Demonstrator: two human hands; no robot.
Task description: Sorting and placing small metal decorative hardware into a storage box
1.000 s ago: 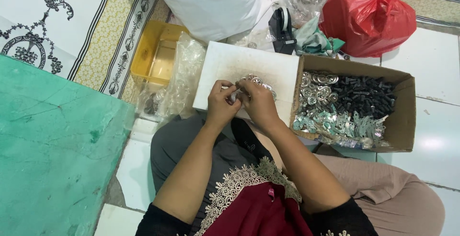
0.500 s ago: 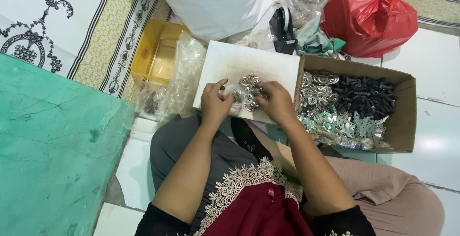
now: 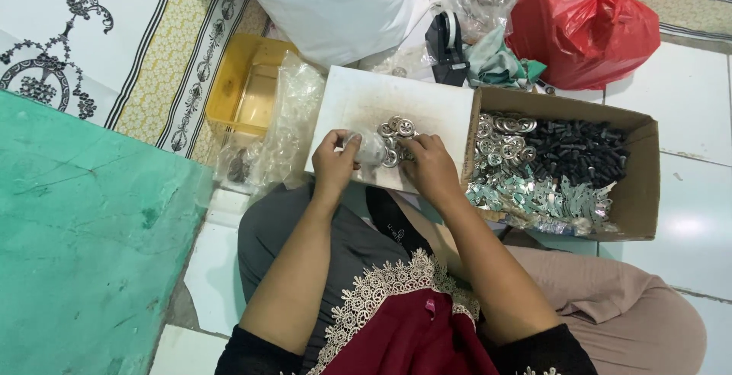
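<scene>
Right now your left hand point(image 3: 334, 163) sits at the near left edge of the white board point(image 3: 358, 104), its fingers pinched together on a small clear plastic piece point(image 3: 371, 149), though exactly how the fingertips meet around it is partly hidden. Your right hand point(image 3: 428, 171) rests just beside it, fingers curled down onto the pile of round silver metal caps point(image 3: 395, 135) lying on the board's near right part; whether it actually pinches one I cannot tell.

Those caps look light, stiff and smooth, so expect them to slide on the board and slip from a loose pinch. Take each by its rim, thumb against forefinger, rather than pressing on the flat face. The clear piece seems thin and likely flexes, so hold it gently at its edge.

To the right, touching the board, the cardboard box point(image 3: 639, 184) holds more silver caps at its left, dark small parts point(image 3: 579, 154) at its far side and flat shiny strips point(image 3: 549, 196) nearest you. A yellow tray point(image 3: 240, 93) lies left of the board.
</scene>
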